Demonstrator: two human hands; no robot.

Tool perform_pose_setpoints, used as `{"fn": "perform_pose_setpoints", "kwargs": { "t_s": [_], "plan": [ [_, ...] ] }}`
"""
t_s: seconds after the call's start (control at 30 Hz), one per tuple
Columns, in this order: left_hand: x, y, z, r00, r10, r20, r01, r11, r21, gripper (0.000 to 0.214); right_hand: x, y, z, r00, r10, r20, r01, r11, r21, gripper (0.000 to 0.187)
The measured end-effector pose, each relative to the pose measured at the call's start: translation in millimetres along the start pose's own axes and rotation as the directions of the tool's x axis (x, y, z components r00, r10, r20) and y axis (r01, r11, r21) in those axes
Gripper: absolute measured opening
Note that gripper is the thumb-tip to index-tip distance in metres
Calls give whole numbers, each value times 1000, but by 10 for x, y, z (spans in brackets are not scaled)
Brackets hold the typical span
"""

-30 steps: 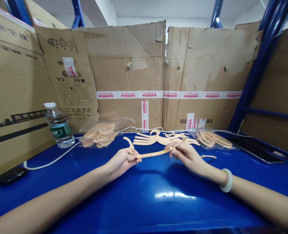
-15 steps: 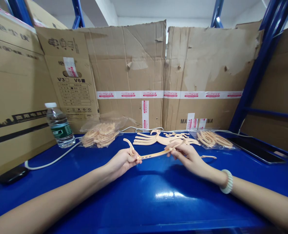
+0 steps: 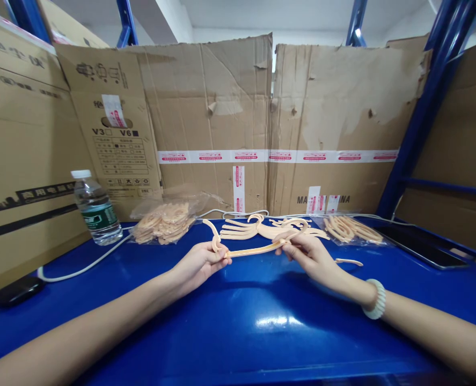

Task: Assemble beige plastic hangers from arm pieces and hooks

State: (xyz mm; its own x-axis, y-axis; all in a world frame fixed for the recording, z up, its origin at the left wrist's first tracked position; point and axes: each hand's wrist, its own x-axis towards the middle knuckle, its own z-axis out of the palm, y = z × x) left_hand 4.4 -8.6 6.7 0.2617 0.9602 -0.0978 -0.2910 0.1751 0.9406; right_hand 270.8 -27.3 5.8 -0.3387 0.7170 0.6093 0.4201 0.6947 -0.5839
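Note:
Both hands hold one thin peach plastic hanger [image 3: 254, 249] a little above the blue table [image 3: 238, 321]. My left hand [image 3: 200, 264] pinches it at its curved hook end. My right hand [image 3: 308, 253] pinches the other end, fingers closed, a white bead bracelet on that wrist. Just behind the hands lies a flat stack of the same hangers [image 3: 262, 228].
A clear bag of peach parts [image 3: 166, 220] lies at the back left, another pile of parts [image 3: 352, 228] at the back right. A water bottle [image 3: 95, 209], a white cable [image 3: 85, 264] and a black device [image 3: 16, 290] sit left. A dark tablet [image 3: 418, 245] lies right. Cardboard boxes wall the back.
Both hands have lifted the hanger slightly and moved it a little away from me; the grip on each end is the same.

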Motion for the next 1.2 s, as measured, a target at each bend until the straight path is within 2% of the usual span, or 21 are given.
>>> {"fn": "perform_pose_setpoints", "kwargs": {
  "t_s": [0.37, 0.67, 0.87, 1.07, 1.2],
  "plan": [
    [-2, 47, -12, 992, -113, 61, 118, 989, -89, 20, 27, -34, -50, 1000, -26, 8, 26, 1000, -16, 35],
    [18, 27, -36, 989, -85, 120, 96, 992, -83, 18, 35, -16, -72, 999, -50, 8, 50, 999, -2, 29],
    [18, 9, -45, 989, -71, 127, 80, 995, -65, 12, 22, 20, -82, 999, -35, 31, 36, 999, -38, 35],
    [-16, 25, -27, 989, -91, 115, 96, 995, -40, 15, 16, 24, -76, 999, -28, 41, 30, 999, -28, 34],
    [-27, 27, -2, 995, -80, 61, 81, 997, -3, 20, 6, 1, -58, 998, -42, 38, 43, 999, -31, 34]
  ]
}}
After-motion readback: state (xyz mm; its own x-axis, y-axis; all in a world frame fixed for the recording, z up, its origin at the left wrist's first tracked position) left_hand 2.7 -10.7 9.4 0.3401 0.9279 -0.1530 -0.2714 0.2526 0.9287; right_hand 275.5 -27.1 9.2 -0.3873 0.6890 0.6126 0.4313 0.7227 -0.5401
